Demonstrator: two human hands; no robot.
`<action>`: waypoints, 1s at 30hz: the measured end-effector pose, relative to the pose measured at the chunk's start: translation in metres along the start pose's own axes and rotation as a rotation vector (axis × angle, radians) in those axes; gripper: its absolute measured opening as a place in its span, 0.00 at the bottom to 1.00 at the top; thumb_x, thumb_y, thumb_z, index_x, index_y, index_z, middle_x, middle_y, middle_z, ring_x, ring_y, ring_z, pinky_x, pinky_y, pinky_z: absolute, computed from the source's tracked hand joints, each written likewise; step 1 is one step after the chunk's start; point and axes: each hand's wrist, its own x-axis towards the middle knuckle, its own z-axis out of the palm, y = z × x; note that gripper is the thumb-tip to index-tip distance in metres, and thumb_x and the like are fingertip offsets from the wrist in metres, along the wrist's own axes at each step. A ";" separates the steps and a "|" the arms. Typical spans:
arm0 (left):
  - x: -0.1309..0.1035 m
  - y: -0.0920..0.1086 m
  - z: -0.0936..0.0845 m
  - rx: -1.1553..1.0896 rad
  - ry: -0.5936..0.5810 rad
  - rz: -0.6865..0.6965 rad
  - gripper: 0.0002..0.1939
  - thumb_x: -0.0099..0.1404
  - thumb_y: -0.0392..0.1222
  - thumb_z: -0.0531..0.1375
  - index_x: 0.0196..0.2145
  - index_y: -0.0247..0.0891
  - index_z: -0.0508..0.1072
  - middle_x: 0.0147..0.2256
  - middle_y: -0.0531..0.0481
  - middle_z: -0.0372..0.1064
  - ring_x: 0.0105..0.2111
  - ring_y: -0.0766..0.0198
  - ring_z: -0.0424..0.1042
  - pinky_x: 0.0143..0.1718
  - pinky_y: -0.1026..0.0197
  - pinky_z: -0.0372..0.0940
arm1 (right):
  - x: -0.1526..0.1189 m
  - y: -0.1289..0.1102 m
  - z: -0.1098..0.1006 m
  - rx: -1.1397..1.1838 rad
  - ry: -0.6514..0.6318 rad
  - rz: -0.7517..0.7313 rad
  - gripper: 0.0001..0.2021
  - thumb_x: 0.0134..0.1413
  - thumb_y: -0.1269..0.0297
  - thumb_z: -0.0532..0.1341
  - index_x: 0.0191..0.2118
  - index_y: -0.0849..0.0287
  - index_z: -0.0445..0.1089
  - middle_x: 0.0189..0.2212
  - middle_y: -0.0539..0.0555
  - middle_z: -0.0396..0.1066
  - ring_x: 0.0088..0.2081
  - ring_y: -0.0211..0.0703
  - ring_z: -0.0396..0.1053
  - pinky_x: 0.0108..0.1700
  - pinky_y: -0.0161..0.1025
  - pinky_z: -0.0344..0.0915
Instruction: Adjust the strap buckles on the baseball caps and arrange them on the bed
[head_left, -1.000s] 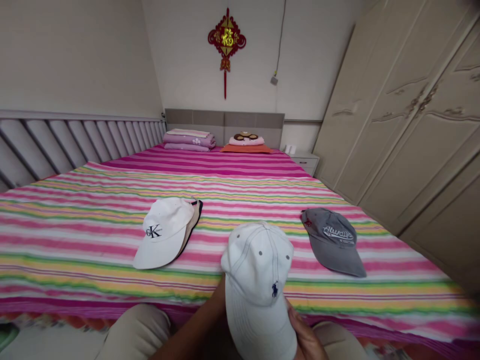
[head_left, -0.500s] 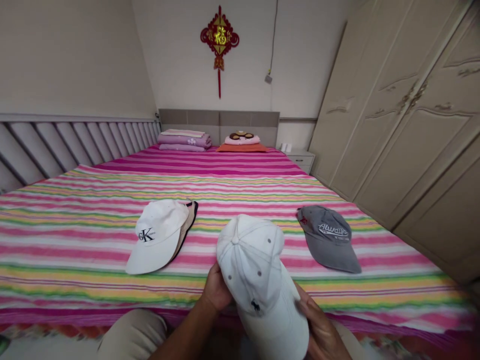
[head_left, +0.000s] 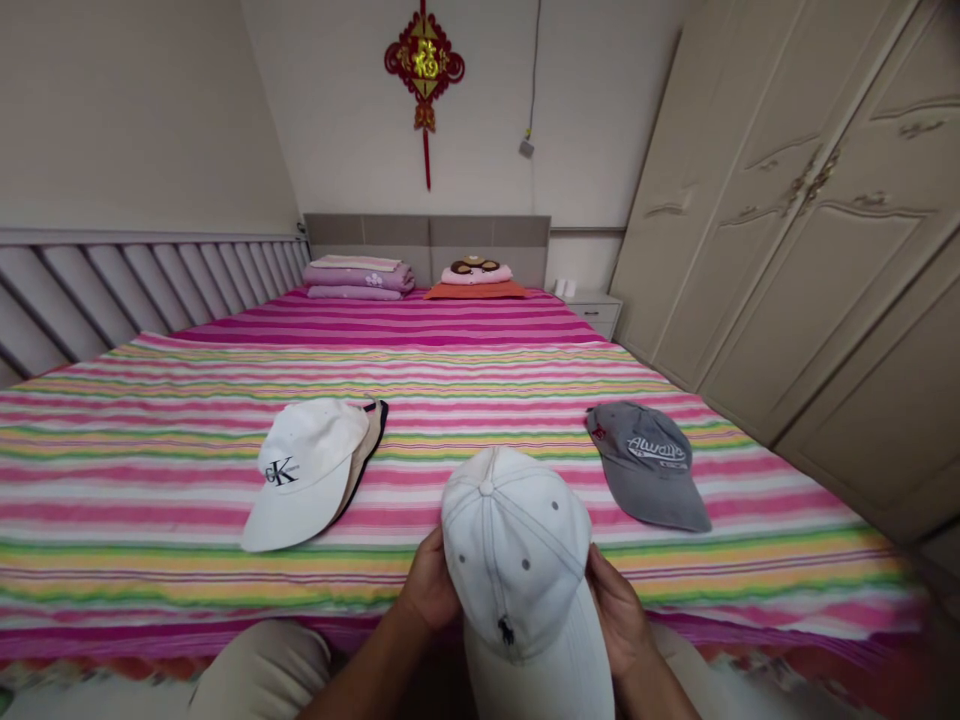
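Between my hands is a pale baseball cap [head_left: 517, 560] with a small dark horse-rider emblem, its brim pointing down toward me. My left hand [head_left: 433, 582] grips the cap's left side, with the fingertips hidden behind it. On the other side, my right hand [head_left: 616, 612] is closed on the cap near where crown meets brim. To the left, a white cap [head_left: 307, 475] with black "CK" lettering lies on the bed, overlapping a beige, dark-edged cap [head_left: 364, 455]. A grey cap [head_left: 649, 465] with white "Always" lettering rests on the right.
The bed [head_left: 480, 400] has a striped sheet. Folded purple bedding [head_left: 360, 278] and a pink folded item [head_left: 476, 272] sit by the headboard [head_left: 390, 235]. A railing [head_left: 150, 290] runs along the left; a wardrobe [head_left: 795, 270] and nightstand [head_left: 596, 312] stand at right.
The held cap has turned slightly and sits a little lower. My right hand has shifted up from the brim to the side of the crown. The view has moved slightly.
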 end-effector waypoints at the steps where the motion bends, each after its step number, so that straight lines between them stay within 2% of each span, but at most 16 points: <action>1: -0.001 0.001 0.004 -0.001 0.012 0.004 0.16 0.57 0.42 0.53 0.31 0.28 0.75 0.29 0.41 0.75 0.47 0.50 0.66 0.55 0.51 0.49 | 0.000 -0.001 0.000 0.005 -0.003 0.010 0.15 0.35 0.57 0.67 0.33 0.58 0.75 0.30 0.53 0.77 0.40 0.52 0.71 0.52 0.50 0.56; 7: -0.001 0.001 0.024 0.031 0.097 0.043 0.15 0.58 0.41 0.52 0.29 0.29 0.75 0.27 0.41 0.75 0.45 0.50 0.68 0.53 0.50 0.52 | 0.000 -0.008 0.000 -0.036 0.016 -0.034 0.18 0.35 0.54 0.67 0.34 0.57 0.74 0.31 0.54 0.76 0.45 0.54 0.68 0.51 0.52 0.55; 13: 0.008 0.001 0.026 0.047 0.094 0.011 0.14 0.56 0.40 0.53 0.31 0.29 0.75 0.32 0.40 0.75 0.48 0.49 0.65 0.53 0.48 0.52 | 0.000 -0.013 -0.014 -0.018 0.085 -0.105 0.13 0.40 0.58 0.65 0.34 0.57 0.73 0.31 0.52 0.76 0.43 0.50 0.69 0.50 0.49 0.57; 17: 0.021 0.008 0.029 0.096 0.083 0.016 0.15 0.57 0.42 0.53 0.31 0.29 0.75 0.29 0.41 0.75 0.46 0.50 0.67 0.53 0.49 0.53 | -0.007 -0.012 -0.029 0.022 0.143 -0.210 0.08 0.43 0.62 0.64 0.33 0.57 0.73 0.33 0.50 0.76 0.40 0.43 0.70 0.48 0.42 0.60; 20: 0.037 0.016 0.035 0.126 0.105 0.045 0.14 0.58 0.40 0.52 0.30 0.28 0.75 0.26 0.41 0.75 0.41 0.52 0.70 0.52 0.52 0.55 | -0.016 -0.011 -0.035 -0.022 0.149 -0.247 0.09 0.44 0.63 0.64 0.34 0.58 0.73 0.35 0.51 0.75 0.40 0.41 0.70 0.47 0.38 0.61; 23: 0.059 0.024 0.041 0.153 0.147 0.104 0.13 0.58 0.39 0.52 0.30 0.28 0.74 0.26 0.42 0.75 0.36 0.54 0.73 0.49 0.53 0.57 | -0.024 -0.012 -0.037 -0.139 0.162 -0.254 0.13 0.44 0.62 0.64 0.39 0.57 0.71 0.39 0.54 0.73 0.42 0.44 0.69 0.45 0.40 0.63; 25: 0.075 0.031 0.045 0.169 0.159 0.126 0.12 0.59 0.39 0.52 0.30 0.28 0.73 0.26 0.43 0.75 0.32 0.56 0.73 0.48 0.54 0.59 | -0.025 -0.015 -0.038 -0.226 0.207 -0.233 0.17 0.44 0.63 0.64 0.44 0.55 0.68 0.38 0.54 0.73 0.38 0.44 0.70 0.40 0.41 0.65; 27: 0.093 0.037 0.049 0.176 0.162 0.130 0.12 0.59 0.39 0.52 0.31 0.29 0.73 0.26 0.43 0.75 0.30 0.57 0.74 0.47 0.55 0.60 | -0.022 -0.019 -0.040 -0.309 0.279 -0.237 0.23 0.44 0.65 0.65 0.49 0.53 0.64 0.35 0.52 0.73 0.32 0.41 0.70 0.34 0.40 0.67; 30: 0.118 0.047 0.055 0.175 0.155 0.125 0.12 0.59 0.38 0.52 0.35 0.29 0.72 0.26 0.44 0.75 0.31 0.57 0.73 0.46 0.54 0.60 | -0.009 -0.027 -0.046 -0.404 0.407 -0.352 0.31 0.40 0.67 0.67 0.53 0.52 0.59 0.24 0.47 0.70 0.25 0.36 0.68 0.27 0.34 0.67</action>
